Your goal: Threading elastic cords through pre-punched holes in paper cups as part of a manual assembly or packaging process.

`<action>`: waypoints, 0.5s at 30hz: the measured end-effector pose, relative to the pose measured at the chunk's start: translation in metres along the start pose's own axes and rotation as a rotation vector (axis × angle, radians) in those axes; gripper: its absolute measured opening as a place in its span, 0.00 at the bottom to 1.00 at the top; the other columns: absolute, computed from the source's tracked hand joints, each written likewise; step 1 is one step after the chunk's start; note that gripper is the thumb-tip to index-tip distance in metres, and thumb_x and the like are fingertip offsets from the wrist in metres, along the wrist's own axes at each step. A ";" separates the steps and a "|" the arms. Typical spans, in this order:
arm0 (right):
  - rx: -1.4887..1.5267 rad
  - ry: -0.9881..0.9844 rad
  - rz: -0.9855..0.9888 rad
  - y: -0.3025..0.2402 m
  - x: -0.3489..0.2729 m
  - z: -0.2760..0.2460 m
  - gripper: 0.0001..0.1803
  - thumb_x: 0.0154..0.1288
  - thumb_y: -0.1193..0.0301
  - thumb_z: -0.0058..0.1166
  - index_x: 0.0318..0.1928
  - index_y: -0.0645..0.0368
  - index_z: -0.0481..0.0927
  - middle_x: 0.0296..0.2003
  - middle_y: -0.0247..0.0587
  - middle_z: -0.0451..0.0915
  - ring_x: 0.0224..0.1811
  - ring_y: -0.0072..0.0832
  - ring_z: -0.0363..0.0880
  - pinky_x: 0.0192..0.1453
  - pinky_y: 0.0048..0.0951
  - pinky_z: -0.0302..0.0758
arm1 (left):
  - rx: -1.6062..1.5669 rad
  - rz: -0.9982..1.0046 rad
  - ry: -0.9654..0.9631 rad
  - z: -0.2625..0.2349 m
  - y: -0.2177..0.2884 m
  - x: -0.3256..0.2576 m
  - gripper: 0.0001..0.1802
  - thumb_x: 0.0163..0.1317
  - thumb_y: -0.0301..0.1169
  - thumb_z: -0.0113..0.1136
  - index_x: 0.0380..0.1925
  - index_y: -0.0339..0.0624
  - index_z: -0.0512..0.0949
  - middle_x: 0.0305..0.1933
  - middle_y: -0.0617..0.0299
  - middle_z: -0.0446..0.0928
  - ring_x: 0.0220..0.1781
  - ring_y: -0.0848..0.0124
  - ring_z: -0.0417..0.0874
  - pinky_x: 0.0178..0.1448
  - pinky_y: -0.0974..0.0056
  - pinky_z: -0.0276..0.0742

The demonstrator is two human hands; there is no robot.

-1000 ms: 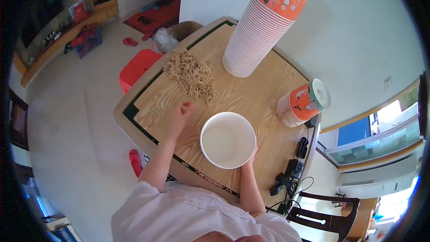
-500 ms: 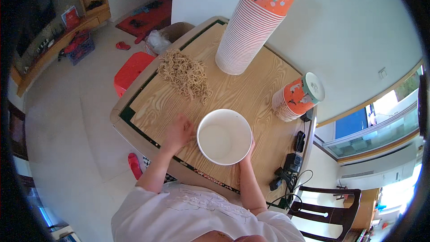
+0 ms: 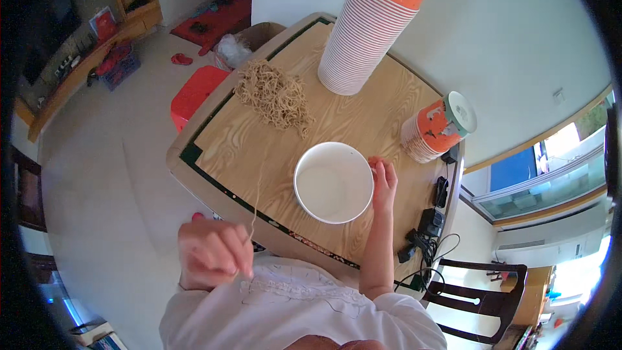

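One thin string (image 3: 257, 199) gripped by bent fingers of the left hand (image 3: 216, 251); white tub (image 3: 334, 183) mouth-up on the table (image 3: 363, 129). Right hand (image 3: 384, 185) curled just beside the tub (grip unclear). Guard against a tipped tub, likely from a bump with weak bracing.

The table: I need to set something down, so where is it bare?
Bare wood of the table lies between the tall stack, short stack and tub; another patch lies between the twine heap and the front-left edge, though a strand runs beside it. Crowded: the right edge, with adapters and cables, and the tub's right side, where the right hand is.
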State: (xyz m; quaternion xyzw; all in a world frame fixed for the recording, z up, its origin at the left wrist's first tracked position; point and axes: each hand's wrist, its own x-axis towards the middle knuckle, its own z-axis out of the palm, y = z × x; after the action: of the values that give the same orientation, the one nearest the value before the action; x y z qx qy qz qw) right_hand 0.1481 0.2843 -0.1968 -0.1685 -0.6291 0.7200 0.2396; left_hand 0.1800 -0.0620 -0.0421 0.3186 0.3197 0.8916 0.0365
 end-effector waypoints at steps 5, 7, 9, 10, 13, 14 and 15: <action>-0.547 -0.360 -0.188 -0.056 -0.014 0.027 0.10 0.60 0.77 0.51 0.43 0.61 0.75 0.33 0.36 0.78 0.35 0.22 0.75 0.42 0.24 0.72 | 0.486 -0.235 0.145 -0.028 -0.046 0.022 0.06 0.52 0.18 0.57 0.30 0.32 0.79 0.28 0.53 0.78 0.33 0.67 0.79 0.34 0.68 0.74; -0.634 -0.335 -0.145 -0.055 -0.028 0.028 0.12 0.58 0.78 0.52 0.44 0.58 0.75 0.30 0.36 0.76 0.33 0.22 0.74 0.38 0.24 0.73 | 0.601 -0.336 0.110 -0.030 -0.073 0.030 0.07 0.54 0.19 0.56 0.34 0.34 0.79 0.30 0.56 0.78 0.33 0.71 0.79 0.35 0.70 0.74; -0.674 -0.304 -0.157 -0.058 -0.047 0.035 0.13 0.57 0.79 0.51 0.45 0.58 0.74 0.26 0.35 0.74 0.29 0.23 0.73 0.35 0.25 0.72 | 0.821 -0.267 0.036 -0.026 -0.081 0.037 0.07 0.55 0.21 0.57 0.34 0.35 0.79 0.31 0.57 0.79 0.32 0.71 0.79 0.35 0.70 0.74; -0.669 -0.291 -0.121 -0.061 -0.057 0.038 0.13 0.58 0.79 0.51 0.44 0.59 0.74 0.27 0.34 0.75 0.29 0.21 0.73 0.36 0.23 0.72 | 1.039 -0.198 -0.042 -0.023 -0.085 0.040 0.07 0.55 0.22 0.57 0.35 0.37 0.79 0.32 0.58 0.79 0.32 0.71 0.79 0.35 0.69 0.74; -0.623 -0.288 -0.012 -0.067 -0.075 0.038 0.13 0.56 0.80 0.52 0.44 0.59 0.74 0.32 0.35 0.75 0.34 0.21 0.74 0.40 0.23 0.72 | 1.019 -0.240 -0.054 -0.017 -0.104 0.032 0.06 0.56 0.24 0.58 0.34 0.38 0.77 0.31 0.58 0.79 0.32 0.68 0.80 0.36 0.67 0.75; -0.667 -0.224 -0.166 -0.070 -0.078 0.040 0.15 0.54 0.81 0.53 0.44 0.59 0.74 0.36 0.36 0.75 0.37 0.22 0.74 0.43 0.24 0.72 | 0.996 -0.242 -0.072 -0.015 -0.108 0.031 0.06 0.56 0.25 0.58 0.34 0.38 0.75 0.31 0.58 0.79 0.32 0.68 0.81 0.36 0.68 0.76; -0.709 -0.153 -0.315 -0.074 -0.080 0.040 0.16 0.53 0.82 0.54 0.45 0.60 0.73 0.40 0.38 0.75 0.41 0.23 0.74 0.46 0.26 0.72 | 0.992 -0.240 -0.075 -0.011 -0.110 0.030 0.06 0.56 0.25 0.58 0.34 0.38 0.75 0.31 0.58 0.79 0.32 0.68 0.81 0.36 0.68 0.76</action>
State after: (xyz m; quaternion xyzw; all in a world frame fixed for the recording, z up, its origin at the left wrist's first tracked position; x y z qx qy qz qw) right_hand 0.2028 0.2132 -0.1220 -0.0882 -0.8730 0.4228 0.2265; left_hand 0.1340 0.0271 -0.0976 0.2904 0.7372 0.6101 -0.0053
